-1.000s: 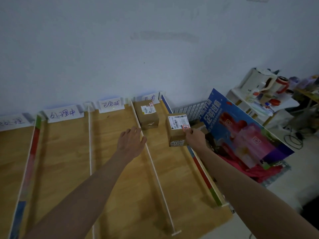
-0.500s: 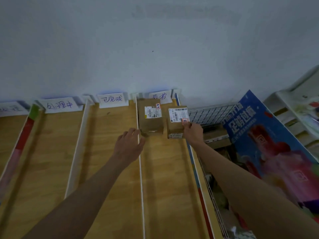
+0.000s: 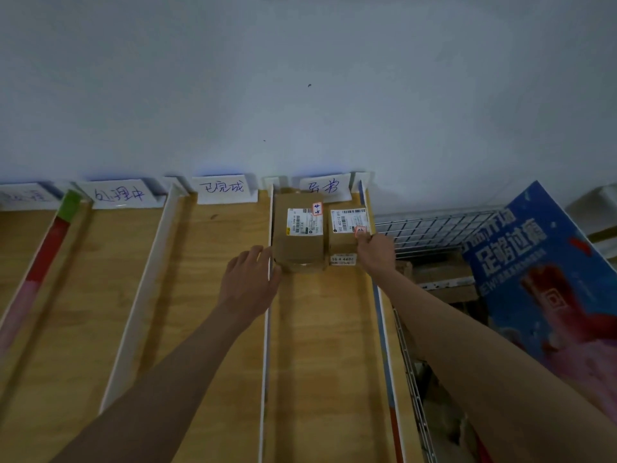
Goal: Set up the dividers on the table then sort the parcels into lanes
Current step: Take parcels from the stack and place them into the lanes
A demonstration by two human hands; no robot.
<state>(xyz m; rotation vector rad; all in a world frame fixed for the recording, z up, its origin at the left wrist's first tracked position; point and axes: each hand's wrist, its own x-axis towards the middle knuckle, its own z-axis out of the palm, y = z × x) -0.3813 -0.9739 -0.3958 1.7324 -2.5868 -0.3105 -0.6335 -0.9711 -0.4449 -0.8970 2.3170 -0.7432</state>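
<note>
Two brown cardboard parcels stand side by side at the far end of the rightmost lane, against the wall. My right hand (image 3: 375, 253) grips the right parcel (image 3: 344, 235) at its near right corner. The left parcel (image 3: 298, 233) sits against the white divider (image 3: 267, 329). My left hand (image 3: 248, 282) rests over that divider, fingers relaxed, its thumb close to the left parcel's near corner. Another white divider (image 3: 143, 295) and a coloured edge strip (image 3: 40, 262) mark lanes to the left on the wooden table (image 3: 207, 295).
Handwritten paper labels (image 3: 223, 188) lean on the wall at each lane's head. Right of the table stands a wire basket (image 3: 430, 228) holding boxes and a blue and red poster board (image 3: 547, 269). A coloured strip (image 3: 384, 329) edges the table's right side.
My right hand has carried the right parcel over the table's edge and set it beside the left parcel at the lane's far end. My left hand has stayed on the divider.
</note>
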